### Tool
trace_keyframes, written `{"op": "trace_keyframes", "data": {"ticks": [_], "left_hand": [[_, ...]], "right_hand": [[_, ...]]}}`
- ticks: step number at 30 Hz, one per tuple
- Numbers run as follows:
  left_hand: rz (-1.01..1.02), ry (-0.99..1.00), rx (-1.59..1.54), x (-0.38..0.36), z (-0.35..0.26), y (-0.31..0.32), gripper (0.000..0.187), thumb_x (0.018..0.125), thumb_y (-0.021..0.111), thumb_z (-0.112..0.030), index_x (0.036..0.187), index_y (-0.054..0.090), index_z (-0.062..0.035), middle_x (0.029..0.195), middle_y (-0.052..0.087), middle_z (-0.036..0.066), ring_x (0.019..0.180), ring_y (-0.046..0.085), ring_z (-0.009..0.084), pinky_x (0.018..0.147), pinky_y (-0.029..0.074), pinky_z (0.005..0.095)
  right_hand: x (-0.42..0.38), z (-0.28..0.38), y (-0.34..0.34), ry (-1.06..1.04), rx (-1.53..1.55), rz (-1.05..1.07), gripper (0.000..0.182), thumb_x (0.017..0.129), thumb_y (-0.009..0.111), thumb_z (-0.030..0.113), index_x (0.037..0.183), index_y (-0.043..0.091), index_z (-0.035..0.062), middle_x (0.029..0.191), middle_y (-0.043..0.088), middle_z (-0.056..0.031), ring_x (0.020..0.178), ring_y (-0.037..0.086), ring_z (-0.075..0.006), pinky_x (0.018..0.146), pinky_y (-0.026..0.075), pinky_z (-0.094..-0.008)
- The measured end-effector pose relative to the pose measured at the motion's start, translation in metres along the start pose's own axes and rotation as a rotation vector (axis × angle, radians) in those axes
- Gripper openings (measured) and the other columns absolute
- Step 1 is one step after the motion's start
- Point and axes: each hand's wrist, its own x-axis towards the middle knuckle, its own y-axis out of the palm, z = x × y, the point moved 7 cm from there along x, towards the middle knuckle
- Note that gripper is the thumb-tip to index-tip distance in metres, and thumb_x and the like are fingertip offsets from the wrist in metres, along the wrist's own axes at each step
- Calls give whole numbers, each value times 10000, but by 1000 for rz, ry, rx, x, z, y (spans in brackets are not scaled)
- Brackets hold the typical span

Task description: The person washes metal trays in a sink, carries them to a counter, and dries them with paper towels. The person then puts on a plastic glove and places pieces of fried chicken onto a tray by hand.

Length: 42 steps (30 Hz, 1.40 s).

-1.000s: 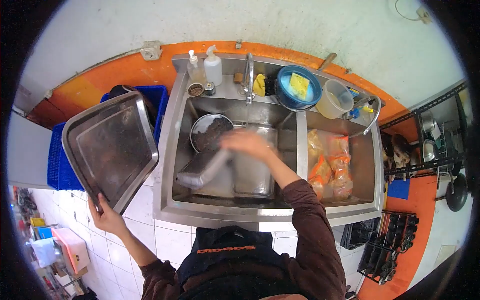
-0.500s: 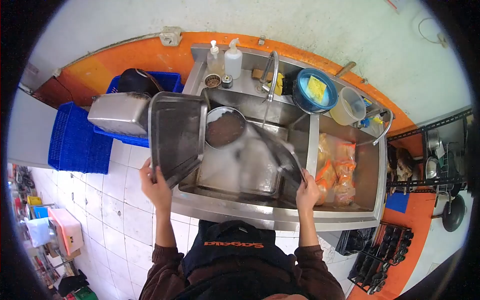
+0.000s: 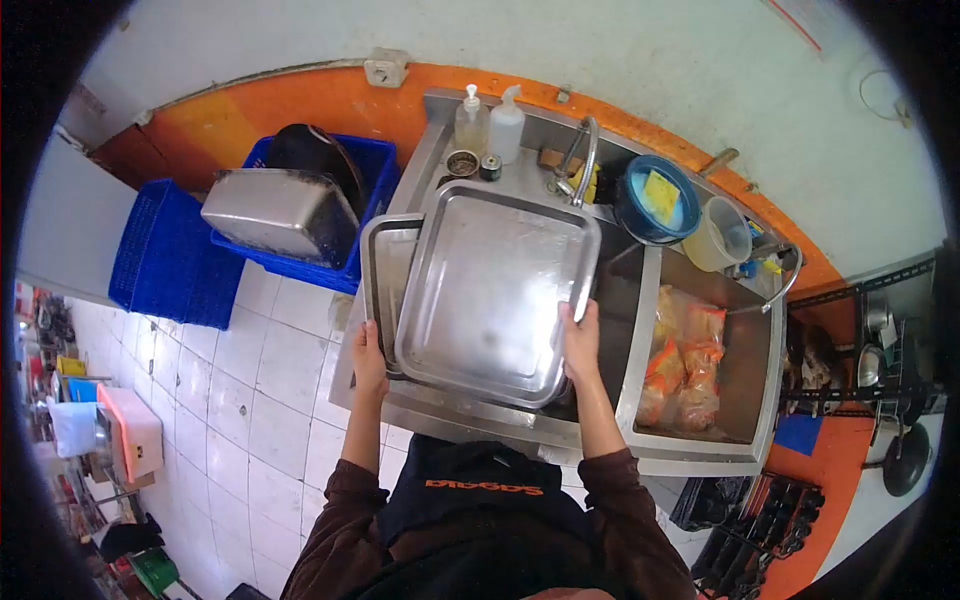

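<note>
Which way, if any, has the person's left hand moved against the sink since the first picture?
Yes: the left hand has moved right. It was out over the floor, left of the sink; now it is at the sink's front-left edge.

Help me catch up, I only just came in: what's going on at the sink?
A person holds two overlapping metal trays over the left basin. Their right hand grips the right edge of the upper tray; their left hand holds the left edge of the lower tray. Plastic bags lie in the right basin, and a metal pan rests on a blue crate.
</note>
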Motion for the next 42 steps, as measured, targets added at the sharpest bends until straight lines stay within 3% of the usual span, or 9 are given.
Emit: {"op": "trace_keyframes", "data": {"ticks": [16, 20, 26, 28, 30, 32, 33, 36, 42], "left_hand": [[273, -401, 61, 8, 4, -39, 489, 909, 396, -395, 1127, 483, 34, 968, 592, 92, 837, 580, 159, 724, 482, 271], [214, -470, 107, -4, 22, -44, 494, 883, 460, -400, 1124, 485, 31, 963, 592, 98, 837, 580, 166, 721, 481, 273], [232, -335, 183, -11, 20, -56, 381, 732, 577, -59, 1095, 494, 20, 898, 592, 98, 775, 583, 174, 684, 495, 310], [154, -322, 158, -16, 13, -71, 370, 684, 533, -7, 1052, 515, 24, 869, 580, 79, 744, 567, 169, 664, 487, 298], [149, -270, 174, -22, 4, -90, 318, 713, 501, -54, 1023, 527, 11, 864, 559, 61, 776, 530, 149, 690, 460, 280], [74, -242, 156, -30, -8, -110, 298, 766, 511, -126, 1039, 503, -8, 905, 547, 52, 845, 528, 150, 737, 449, 299], [-5, -240, 130, -40, -26, -100, 321, 754, 478, -84, 1065, 497, -3, 875, 554, 52, 789, 533, 147, 693, 459, 281], [-113, -159, 93, -55, -43, -111, 454, 746, 493, -84, 1184, 424, 13, 1015, 538, 89, 895, 529, 185, 779, 438, 302], [-339, -49, 203, -89, -65, -143, 450, 776, 504, -60, 1214, 410, -12, 986, 530, 53, 867, 503, 142, 773, 416, 277]], "right_hand": [[73, 62, 159, -577, -1021, 973, 498, 733, 603, 486, 798, 592, -7, 723, 592, -183, 708, 575, -320, 664, 450, -369], [63, 46, 172, -389, -1087, 878, 603, 659, 645, 513, 929, 590, -23, 997, 577, -198, 910, 565, -309, 782, 440, -374], [50, 60, 140, -984, -793, 569, 488, 672, 666, 431, 1022, 580, 101, 1084, 560, -103, 997, 520, -261, 781, 452, -340], [71, 45, 102, -892, -579, 490, 418, 713, 642, 413, 999, 596, 112, 981, 604, -99, 934, 558, -244, 749, 454, -336], [111, -42, 60, -216, -374, 543, 344, 778, 595, 374, 969, 606, 89, 868, 629, -111, 834, 594, -247, 716, 457, -342], [122, -139, 22, -175, -576, 533, 323, 810, 556, 340, 930, 610, 44, 827, 639, -108, 757, 608, -251, 697, 462, -339], [121, -199, 2, 184, -739, 644, 331, 816, 534, 311, 941, 607, 14, 879, 637, -122, 802, 606, -266, 728, 458, -353], [114, -347, -55, 511, -872, 595, 354, 801, 552, 303, 1001, 596, 14, 969, 612, -156, 866, 589, -278, 760, 458, -360], [57, -447, -72, 933, -675, 392, 380, 794, 573, 293, 1057, 564, 20, 1014, 592, -151, 882, 570, -249, 716, 464, -371]]}}
